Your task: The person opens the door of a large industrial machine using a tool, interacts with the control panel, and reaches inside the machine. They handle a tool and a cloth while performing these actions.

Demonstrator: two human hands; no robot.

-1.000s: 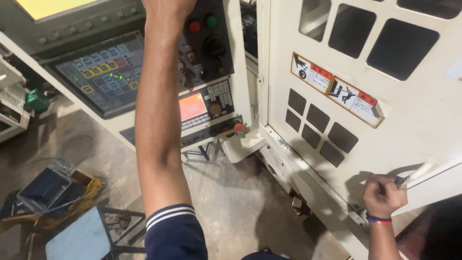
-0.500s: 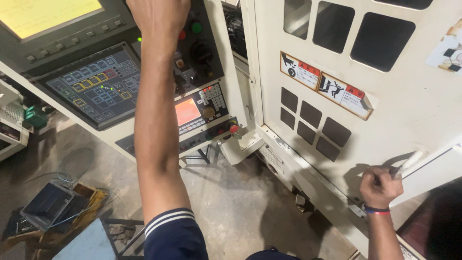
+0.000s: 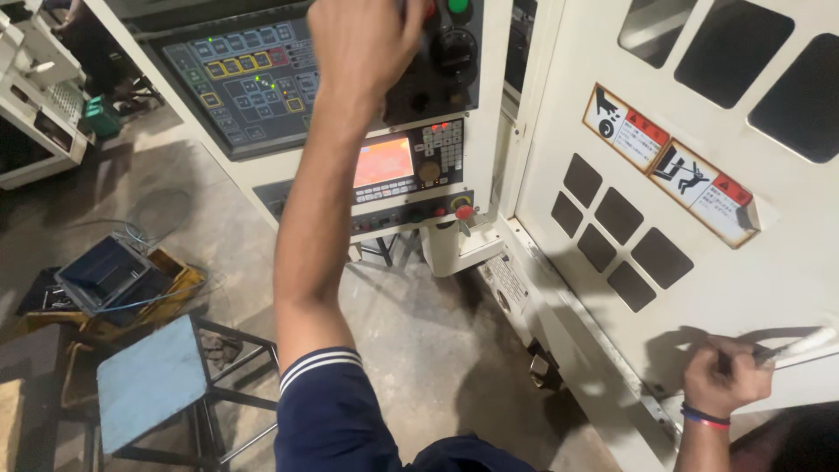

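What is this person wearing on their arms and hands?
Both hands are bare, no gloves. The left hand leads back to a navy sleeve with white-striped cuff, ending above the elbow. The right hand has a blue-and-red wristband.

L hand (image 3: 367, 39) hides the control panel (image 3: 262, 83) buttons under it; door handle (image 3: 800, 343) mostly inside R hand (image 3: 724, 376) grip.

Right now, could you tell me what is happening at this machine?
A person stands at a cream-coloured machine tool. Their left hand is raised to the black button section of the control panel, over the knobs beside a green button. Their right hand is closed around the white door handle on the machine door. A small orange screen glows below the panel, and a blue stool stands on the concrete floor.
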